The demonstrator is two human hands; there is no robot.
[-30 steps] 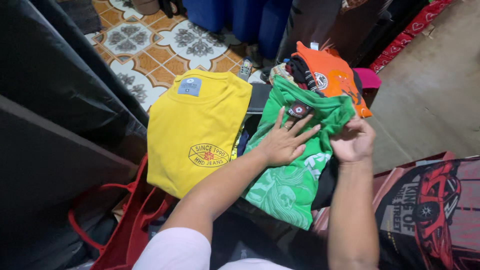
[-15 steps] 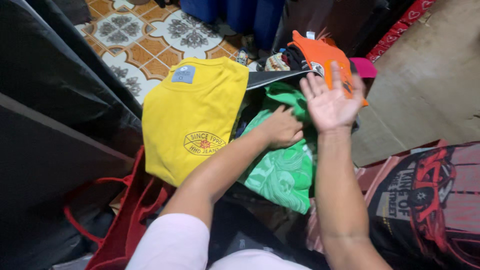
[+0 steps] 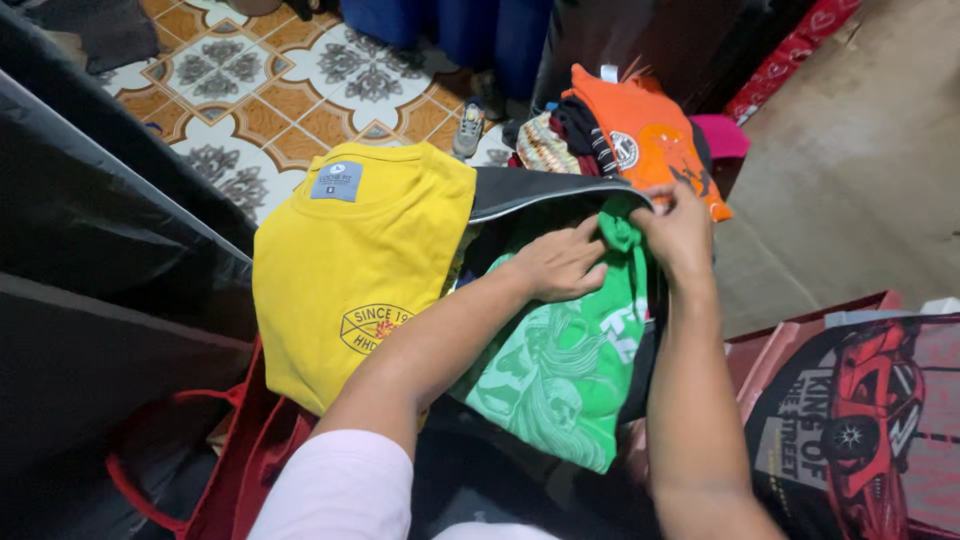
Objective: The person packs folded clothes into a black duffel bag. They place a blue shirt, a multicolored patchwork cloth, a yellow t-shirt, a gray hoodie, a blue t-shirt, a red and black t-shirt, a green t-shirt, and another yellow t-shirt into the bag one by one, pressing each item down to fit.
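Patterned floor tiles [image 3: 300, 90] behind — yellow shirt [image 3: 350, 260] beside green shirt [image 3: 560, 370], both hands on it.

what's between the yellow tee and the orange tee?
Head view: a dark bag flap and folded patterned clothes lie between the yellow tee and orange tee.

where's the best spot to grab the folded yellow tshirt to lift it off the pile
Probably the yellow T-shirt is best pinched along its left folded edge, coming from the left. It lies flat and folded, collar label at the far end; that side is free, while the left hand and its forearm cross the right edge. Both hands, the right hand too, are on the green T-shirt.
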